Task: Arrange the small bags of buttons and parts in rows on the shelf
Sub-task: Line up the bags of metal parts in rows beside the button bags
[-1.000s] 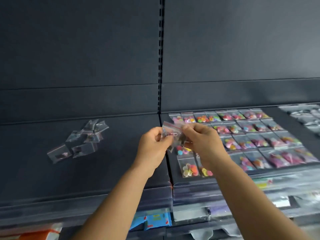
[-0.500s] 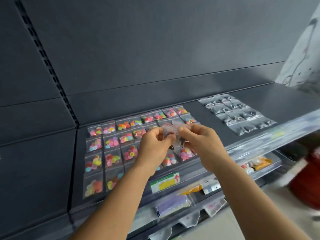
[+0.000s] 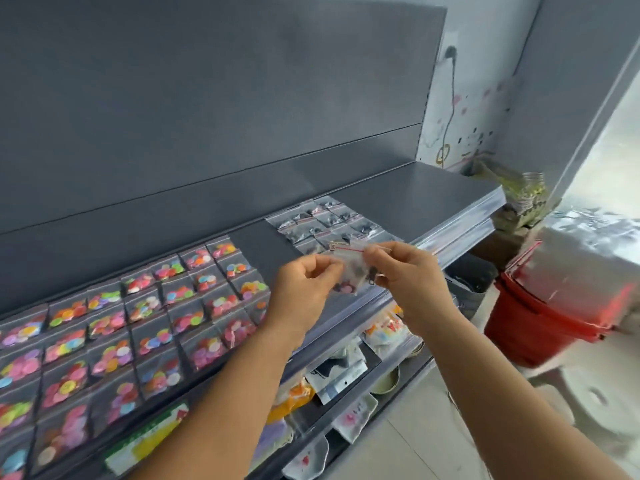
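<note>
Both hands hold a small bundle of clear zip bags (image 3: 349,268) over the front edge of the dark grey shelf (image 3: 415,199). My left hand (image 3: 304,289) pinches the bundle's left side and my right hand (image 3: 405,275) pinches its right side. The bags hold a few dark and pink buttons and a metal part. On the shelf to the left lie rows of bags of colourful buttons (image 3: 145,306). Behind my hands lies a smaller block of bags with dark parts (image 3: 322,220), in rows.
Lower shelves hold packets and small dishes (image 3: 346,382). A red bucket stack (image 3: 550,313) with a plastic-wrapped bundle stands on the floor at the right. The shelf's right end (image 3: 450,192) is bare. A jar (image 3: 530,192) sits beyond the shelf end.
The view has swung right, from the loose bags at the left, past the colourful button rows, to the dark-parts block. Both hands keep hold of the bundle and now hang before that block.
</note>
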